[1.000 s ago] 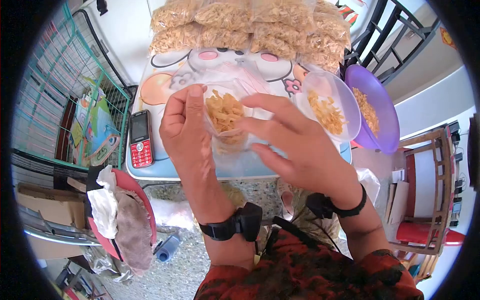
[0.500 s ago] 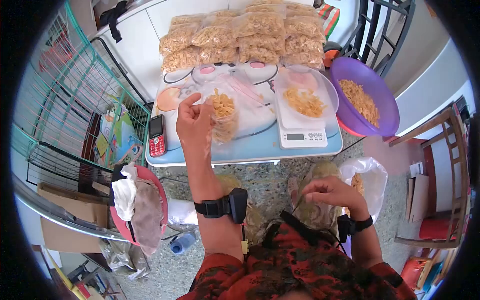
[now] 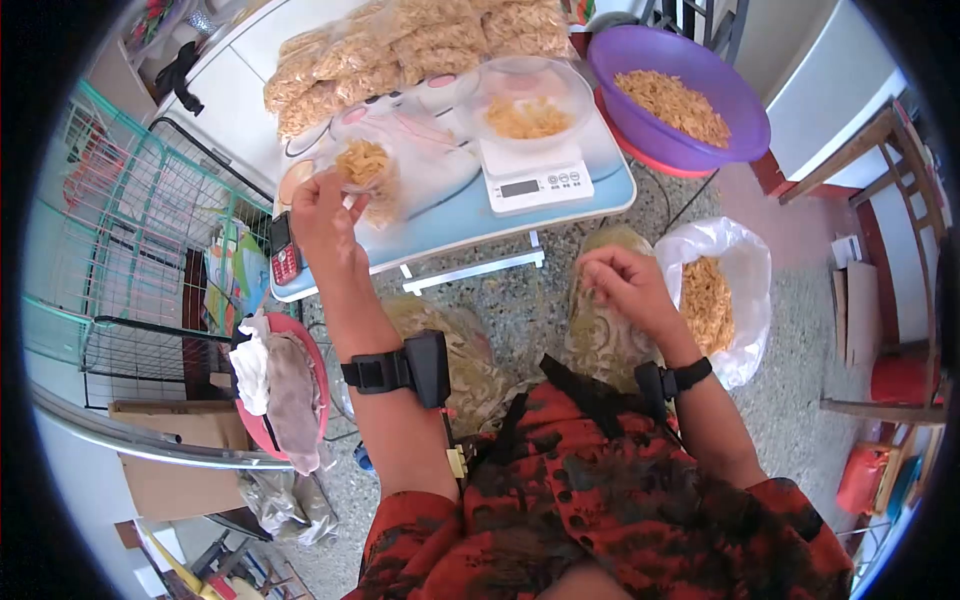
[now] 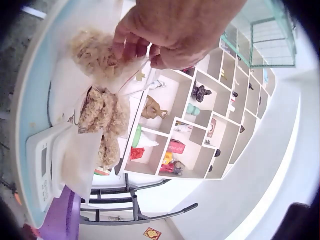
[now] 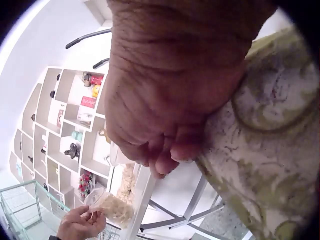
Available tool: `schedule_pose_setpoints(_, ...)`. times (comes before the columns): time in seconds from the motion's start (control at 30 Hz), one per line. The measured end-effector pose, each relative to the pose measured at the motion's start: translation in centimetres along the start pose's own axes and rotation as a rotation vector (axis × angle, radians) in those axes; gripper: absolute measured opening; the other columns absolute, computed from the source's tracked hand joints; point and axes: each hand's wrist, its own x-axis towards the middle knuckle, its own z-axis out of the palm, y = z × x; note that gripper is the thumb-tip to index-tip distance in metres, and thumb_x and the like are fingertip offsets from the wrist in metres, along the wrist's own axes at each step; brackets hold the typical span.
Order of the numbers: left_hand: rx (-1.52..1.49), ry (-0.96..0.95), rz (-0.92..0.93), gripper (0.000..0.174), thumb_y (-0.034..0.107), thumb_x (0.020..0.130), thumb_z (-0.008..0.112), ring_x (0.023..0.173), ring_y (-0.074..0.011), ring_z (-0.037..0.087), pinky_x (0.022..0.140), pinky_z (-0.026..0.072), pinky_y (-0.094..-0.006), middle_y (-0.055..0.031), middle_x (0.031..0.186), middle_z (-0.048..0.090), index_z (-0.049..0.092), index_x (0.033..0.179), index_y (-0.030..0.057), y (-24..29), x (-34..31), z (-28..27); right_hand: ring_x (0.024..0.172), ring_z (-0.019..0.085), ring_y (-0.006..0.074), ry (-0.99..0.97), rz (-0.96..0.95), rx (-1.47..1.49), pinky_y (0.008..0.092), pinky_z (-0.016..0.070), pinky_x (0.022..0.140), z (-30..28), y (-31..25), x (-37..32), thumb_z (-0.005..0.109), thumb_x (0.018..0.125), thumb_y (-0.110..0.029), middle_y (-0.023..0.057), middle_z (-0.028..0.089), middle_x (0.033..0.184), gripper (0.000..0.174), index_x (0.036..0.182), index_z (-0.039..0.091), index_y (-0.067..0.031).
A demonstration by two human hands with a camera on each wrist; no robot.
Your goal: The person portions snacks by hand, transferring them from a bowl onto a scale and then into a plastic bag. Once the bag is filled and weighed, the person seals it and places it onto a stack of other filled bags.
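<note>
At the near left of the table, my left hand (image 3: 325, 215) pinches the rim of a clear plastic bag (image 3: 380, 205), which stands partly filled with yellowish dried flakes (image 3: 362, 160). The left wrist view shows its fingertips (image 4: 131, 49) at the bag's top. My right hand (image 3: 630, 290) hangs over the right knee with fingers loosely curled, holding nothing. A white kitchen scale (image 3: 545, 192) bears a clear bowl (image 3: 575, 90) with some flakes in it. Right of my right hand stands an open white sack (image 3: 748, 275) of the same flakes.
Several filled bags (image 3: 350, 60) are stacked at the table's back. A purple basin (image 3: 735, 135) of flakes stands off the table's right end. A phone (image 3: 285, 258) lies at the left edge, beside a green wire cage (image 3: 150, 240).
My right hand has left the bag's mouth and dropped to the right knee, beside the sack. My left hand stays at the bag; the head view has swung right.
</note>
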Motion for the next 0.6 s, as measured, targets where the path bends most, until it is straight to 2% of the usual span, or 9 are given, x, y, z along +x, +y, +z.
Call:
schedule_pose_setpoints(0.1,-0.048,-0.009,0.033,0.018,0.013,0.084,0.068,0.08,-0.012,0.059,0.07,0.0558,-0.0305,-0.0045,0.088,0.061,0.058,0.096,0.0024,0.1,0.4,0.0,0.058,0.053,0.0026,0.094,0.041,0.111,0.0171,0.0422,0.048,-0.7,-0.8,-0.9,0.058,0.096,-0.017,0.0001,0.065,0.078,0.017,0.105,0.066,-0.0048)
schedule_pose_setpoints(0.2,-0.054,-0.031,0.033,0.02,0.015,0.089,0.064,0.088,-0.0189,0.062,0.078,0.0563,-0.036,-0.0087,0.097,0.063,0.059,0.102,0.001,-0.6,0.9,-0.2,0.058,0.054,0.0031,0.148,0.031,0.16,0.0174,0.0422,0.048,-1.4,-0.5,-1.1,0.058,0.096,-0.017,0.0001,0.065,0.079,0.017,0.105,0.065,-0.0042)
schedule_pose_setpoints(0.4,-0.085,-0.045,-0.025,0.016,0.014,0.089,0.064,0.086,-0.0158,0.062,0.077,0.0563,-0.036,-0.0065,0.094,0.063,0.059,0.098,0.0024,-1.8,0.9,0.1,0.06,0.055,0.0039,0.148,0.069,0.072,0.0189,0.0435,0.052,-1.2,-1.5,-3.2,0.059,0.096,-0.017,-0.0009,0.064,0.079,0.017,0.104,0.065,-0.0036)
schedule_pose_setpoints(0.5,-0.106,-0.068,-0.023,0.02,0.012,0.087,0.067,0.083,-0.0132,0.059,0.072,0.0566,-0.0321,-0.0059,0.09,0.06,0.056,0.1,0.001,-1.9,0.4,0.2,0.061,0.054,0.0039,0.123,0.095,0.024,0.0194,0.0438,0.052,-1.0,-1.3,-4.6,0.06,0.095,-0.017,-0.0016,0.063,0.079,0.016,0.102,0.065,-0.0035)
schedule_pose_setpoints(0.6,-0.092,-0.069,-0.019,0.017,0.017,0.091,0.064,0.086,-0.0148,0.062,0.074,0.0549,-0.0338,-0.0052,0.092,0.064,0.058,0.099,0.0031,-2.1,0.5,0.6,0.062,0.055,0.0036,0.1,0.129,0.018,0.0195,0.044,0.053,-0.8,-1.4,-5.2,0.061,0.095,-0.017,-0.002,0.063,0.08,0.016,0.103,0.065,-0.0035)
